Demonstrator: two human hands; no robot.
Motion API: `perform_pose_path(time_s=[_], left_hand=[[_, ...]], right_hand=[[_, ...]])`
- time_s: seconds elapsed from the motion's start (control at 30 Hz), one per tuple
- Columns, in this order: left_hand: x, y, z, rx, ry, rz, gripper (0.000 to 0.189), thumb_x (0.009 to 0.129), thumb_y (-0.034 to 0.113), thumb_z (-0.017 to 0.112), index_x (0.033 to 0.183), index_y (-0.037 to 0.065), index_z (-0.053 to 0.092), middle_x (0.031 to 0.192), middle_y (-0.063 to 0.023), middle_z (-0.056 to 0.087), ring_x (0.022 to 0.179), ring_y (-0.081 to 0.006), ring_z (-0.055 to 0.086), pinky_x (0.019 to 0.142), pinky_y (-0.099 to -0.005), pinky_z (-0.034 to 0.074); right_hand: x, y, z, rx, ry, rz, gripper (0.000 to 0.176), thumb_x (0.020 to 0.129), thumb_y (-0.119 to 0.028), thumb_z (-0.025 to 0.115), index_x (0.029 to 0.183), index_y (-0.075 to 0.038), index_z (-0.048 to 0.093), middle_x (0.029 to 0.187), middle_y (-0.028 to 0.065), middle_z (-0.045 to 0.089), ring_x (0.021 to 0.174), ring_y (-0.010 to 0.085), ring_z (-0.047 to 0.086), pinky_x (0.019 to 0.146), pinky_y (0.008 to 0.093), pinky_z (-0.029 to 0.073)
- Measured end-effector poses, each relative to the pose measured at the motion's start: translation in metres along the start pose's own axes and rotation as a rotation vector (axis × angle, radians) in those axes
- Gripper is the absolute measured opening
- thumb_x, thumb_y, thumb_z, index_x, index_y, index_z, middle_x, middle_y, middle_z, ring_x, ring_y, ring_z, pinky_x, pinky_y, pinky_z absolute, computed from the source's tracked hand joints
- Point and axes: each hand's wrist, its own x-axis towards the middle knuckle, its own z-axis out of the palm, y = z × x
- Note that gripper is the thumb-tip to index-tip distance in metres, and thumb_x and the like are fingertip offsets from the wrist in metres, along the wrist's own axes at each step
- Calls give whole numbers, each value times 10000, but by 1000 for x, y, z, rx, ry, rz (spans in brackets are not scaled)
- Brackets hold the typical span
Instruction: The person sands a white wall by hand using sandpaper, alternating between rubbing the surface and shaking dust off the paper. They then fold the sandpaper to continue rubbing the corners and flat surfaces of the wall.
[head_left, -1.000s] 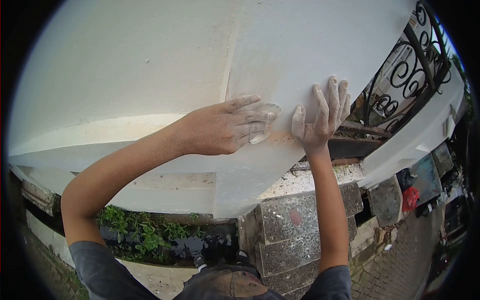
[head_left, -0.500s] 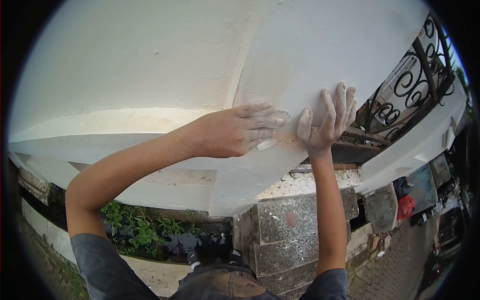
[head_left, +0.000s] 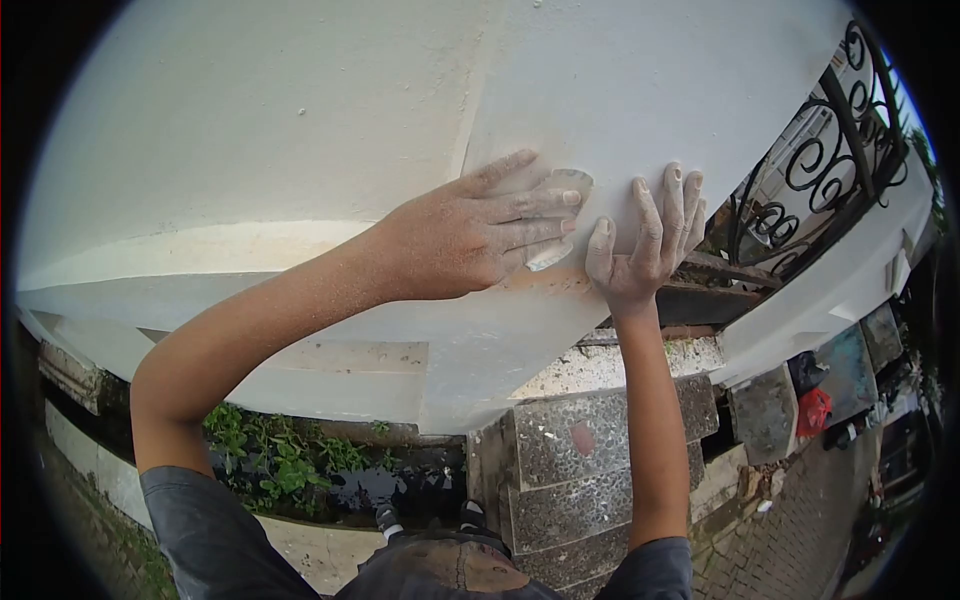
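Note:
A pale, thin sheet (head_left: pixel 572 181), perhaps sandpaper, lies under the fingers of my left hand (head_left: pixel 465 232), which presses it flat on the white wall (head_left: pixel 330 120). Pale dust coats those fingers. To the right, my right hand (head_left: pixel 650 240) rests against the wall near its edge, fingers spread, dusty and holding nothing. A brownish patch (head_left: pixel 545 281) shows on the wall just below the sheet.
Black wrought-iron scrollwork (head_left: pixel 840 165) stands at the right. Below are stone slabs (head_left: pixel 575 470), a water-filled ditch (head_left: pixel 390 490) with green plants (head_left: pixel 285 465), and my feet beside it. A red bag (head_left: pixel 813 410) lies farther right.
My left hand has moved up the wall with the sheet, and more of the sheet shows. My right hand has barely shifted.

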Motion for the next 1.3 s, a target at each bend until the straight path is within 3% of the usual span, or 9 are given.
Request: perform_pose_path(time_s=[0.03, 0.2, 0.33, 0.57, 0.7, 0.83, 0.9, 0.97, 1.3], left_hand=[[-10, 15, 19, -67, -124, 56, 251, 852, 189, 531, 1080, 192, 636, 1311, 59, 535, 1276, -76, 410, 1175, -464, 102], [5, -24, -17, 107, 143, -40, 234, 840, 214, 529, 1036, 188, 654, 1291, 75, 552, 1272, -76, 418, 1159, -468, 164], [-6, 14, 11, -117, -230, 130, 180, 831, 197, 537, 957, 186, 665, 1296, 59, 549, 1263, -81, 433, 1164, -475, 133], [6, -9, -6, 38, 62, 3, 211, 860, 195, 499, 1015, 206, 642, 1311, 59, 533, 1270, -89, 426, 1167, -492, 107], [-2, -4, 0, 26, -225, 134, 216, 864, 203, 499, 1030, 221, 636, 1318, 98, 522, 1275, -85, 418, 1165, -512, 83], [5, -17, -16, 58, 76, -21, 238, 845, 189, 527, 1049, 176, 650, 1312, 81, 529, 1268, -86, 426, 1166, -450, 179], [-3, 5, 2, -232, -131, 47, 230, 836, 188, 550, 1042, 167, 648, 1280, 75, 557, 1282, -83, 408, 1161, -441, 205], [-4, -4, 3, -101, -193, 119, 201, 842, 186, 552, 1012, 163, 658, 1281, 69, 557, 1277, -85, 414, 1162, -423, 207], [2, -14, -13, 95, 10, 74, 242, 829, 190, 564, 1055, 181, 648, 1326, 43, 522, 1265, -99, 433, 1163, -476, 161]], right_hand=[[-1, 0, -1, -5, -10, 3, 399, 759, -255, 577, 1132, -119, 612, 1331, 157, 497, 1324, 369, 353, 1115, 479, 146], [0, 1, -1, -1, -9, -4, 395, 758, -256, 578, 1126, -117, 619, 1321, 161, 506, 1319, 370, 360, 1109, 488, 162], [-1, -1, -2, -11, -9, 4, 388, 753, -260, 582, 1111, -119, 630, 1316, 163, 511, 1317, 370, 363, 1107, 490, 169], [1, -2, -2, -7, -8, 17, 386, 748, -263, 586, 1104, -121, 638, 1315, 152, 516, 1319, 368, 361, 1103, 494, 178], [0, 1, 0, -7, -4, 13, 387, 742, -257, 592, 1101, -122, 637, 1317, 152, 513, 1322, 367, 357, 1107, 493, 166], [-3, 0, -1, -1, -9, 14, 397, 741, -248, 592, 1118, -123, 623, 1318, 155, 509, 1326, 367, 351, 1111, 488, 157], [-1, 1, 0, 9, -6, 4, 403, 743, -245, 591, 1126, -122, 615, 1318, 157, 507, 1328, 368, 348, 1111, 487, 157], [-1, 1, -1, 7, -10, 0, 408, 744, -243, 589, 1134, -121, 608, 1317, 159, 505, 1330, 370, 344, 1110, 487, 159], [0, 1, -1, -6, -12, -3, 406, 746, -235, 586, 1132, -110, 603, 1315, 168, 503, 1326, 380, 345, 1101, 493, 167]])
